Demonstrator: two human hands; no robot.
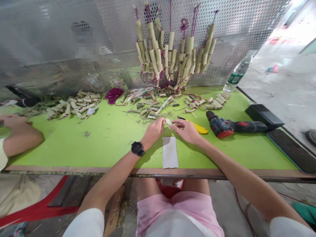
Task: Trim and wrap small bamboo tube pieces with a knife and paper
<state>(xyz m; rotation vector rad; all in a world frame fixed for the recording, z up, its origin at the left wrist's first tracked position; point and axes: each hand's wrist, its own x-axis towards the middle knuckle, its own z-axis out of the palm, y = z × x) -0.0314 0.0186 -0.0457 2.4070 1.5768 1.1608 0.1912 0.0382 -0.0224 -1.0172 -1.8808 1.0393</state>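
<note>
Over the near middle of the green table, my right hand (187, 131) pinches a short, pale piece of bamboo (168, 122) between thumb and fingers. My left hand (153, 132), with a black watch on its wrist, is closed beside the left end of that piece; whatever its fingertips hold is too small to make out. A yellow utility knife (200, 128) lies just beyond my right hand, partly hidden by it. Below both hands, a white paper strip (170, 152) rests flat on the table.
Cut bamboo pieces (153, 105) litter the table's back, near purple cord (114, 95). Strung bamboo figures (170, 54) hang on the perforated metal panel. To the right are a cordless drill (219, 125), a black box, a phone and a bottle (237, 76). Another person's arm (23, 138) rests at left.
</note>
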